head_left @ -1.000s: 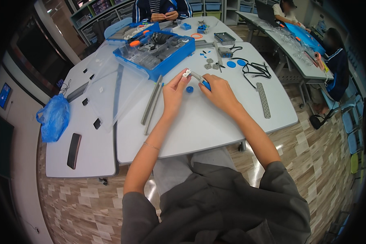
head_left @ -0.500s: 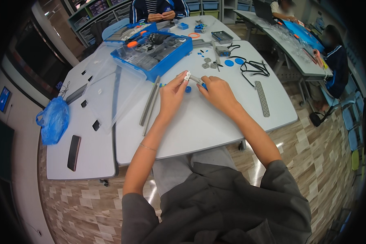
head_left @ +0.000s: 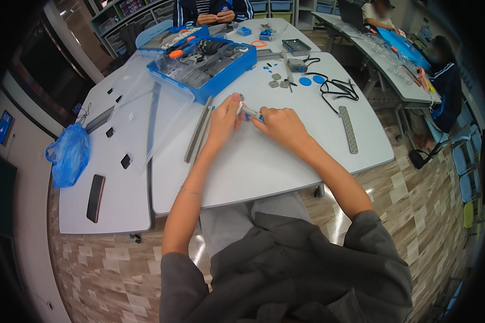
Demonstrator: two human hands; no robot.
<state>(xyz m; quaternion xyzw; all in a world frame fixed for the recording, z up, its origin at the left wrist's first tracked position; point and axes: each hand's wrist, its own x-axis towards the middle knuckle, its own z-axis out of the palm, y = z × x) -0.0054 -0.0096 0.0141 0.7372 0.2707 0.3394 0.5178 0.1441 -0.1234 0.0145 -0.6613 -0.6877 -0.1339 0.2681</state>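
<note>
Between my two hands is a small assembly of grey, white and blue building-kit pieces [head_left: 251, 113]. My left hand [head_left: 223, 121] is closed on its white end, and part of that end is hidden by the fingers. Gripping the grey and blue end, my right hand [head_left: 283, 126] has its thumb underneath and its fingers curled over the top. Long grey beams [head_left: 198, 132] lie on the table beside my left wrist. Beyond the hands are grey plates [head_left: 275, 84], small blue and black parts, and two blue discs [head_left: 305, 81].
A blue parts case [head_left: 215, 81] stands behind my left hand, its clear lid [head_left: 156, 118] beside it. To the right lie black cables [head_left: 339, 91] and a perforated grey beam [head_left: 348, 129]. A phone [head_left: 95, 198] and blue plastic bag [head_left: 71, 153] sit left. Another person's hands [head_left: 215, 19] are across the table.
My left hand has turned and shifted slightly around the white end, covering more of it. The assembly has tilted and moved slightly left and down. The right hand keeps its grip.
</note>
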